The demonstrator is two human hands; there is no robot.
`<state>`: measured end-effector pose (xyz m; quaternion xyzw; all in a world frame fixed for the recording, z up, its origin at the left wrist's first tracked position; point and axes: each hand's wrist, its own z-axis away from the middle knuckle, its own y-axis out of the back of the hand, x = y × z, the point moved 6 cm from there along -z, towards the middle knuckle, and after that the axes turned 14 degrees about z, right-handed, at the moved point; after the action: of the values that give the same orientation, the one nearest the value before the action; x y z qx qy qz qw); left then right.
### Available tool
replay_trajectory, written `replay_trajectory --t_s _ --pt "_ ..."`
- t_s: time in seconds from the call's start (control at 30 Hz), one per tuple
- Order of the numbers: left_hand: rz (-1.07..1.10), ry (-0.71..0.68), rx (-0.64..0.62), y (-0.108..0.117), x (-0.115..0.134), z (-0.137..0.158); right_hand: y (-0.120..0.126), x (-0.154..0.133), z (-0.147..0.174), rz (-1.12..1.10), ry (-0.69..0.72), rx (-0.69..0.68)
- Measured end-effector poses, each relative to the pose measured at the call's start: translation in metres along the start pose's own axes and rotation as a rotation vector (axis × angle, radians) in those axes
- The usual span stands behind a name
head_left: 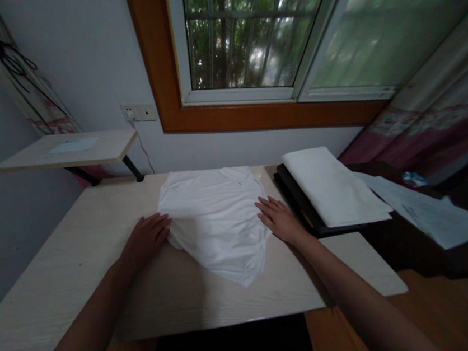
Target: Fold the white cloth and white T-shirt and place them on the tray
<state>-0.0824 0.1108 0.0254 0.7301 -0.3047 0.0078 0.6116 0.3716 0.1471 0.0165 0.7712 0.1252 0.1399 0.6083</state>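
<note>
A white garment (217,217), perhaps a shirt, lies spread on the pale wooden desk (155,297). Its top edge is at the back of the desk, and its lower end tapers to a rumpled point near the front. My left hand (150,233) rests at the garment's left edge, fingers stretched out and fingertips touching the cloth. On the opposite edge, my right hand (279,218) lies with its fingers spread, the tips on the fabric. Wrinkles run across the middle of the cloth.
Right of the garment, folded white cloth or paper (336,186) lies on a black folder (300,202). Loose paper sheets (432,209) are on a dark surface farther right. A small raised shelf (103,142) stands at the back left, near a wall socket (138,112). Behind is a window (260,31).
</note>
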Motion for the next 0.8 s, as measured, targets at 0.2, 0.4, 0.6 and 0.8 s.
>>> replay_trajectory --t_s 0.2,0.4,0.6,0.8 --pt "-0.008 0.058 -0.002 0.003 -0.002 -0.016 0.001 0.002 -0.015 0.051 -0.007 -0.02" --pt "-0.022 0.077 0.005 0.0 -0.007 -0.035 -0.003 0.011 -0.035 0.063 -0.035 -0.035" --pt "-0.015 0.085 0.042 -0.009 -0.012 -0.036 -0.005 0.011 -0.037 0.044 -0.053 -0.046" --pt "0.08 0.012 0.07 0.001 0.004 -0.015 0.022 -0.005 -0.01 -0.101 0.004 0.175"
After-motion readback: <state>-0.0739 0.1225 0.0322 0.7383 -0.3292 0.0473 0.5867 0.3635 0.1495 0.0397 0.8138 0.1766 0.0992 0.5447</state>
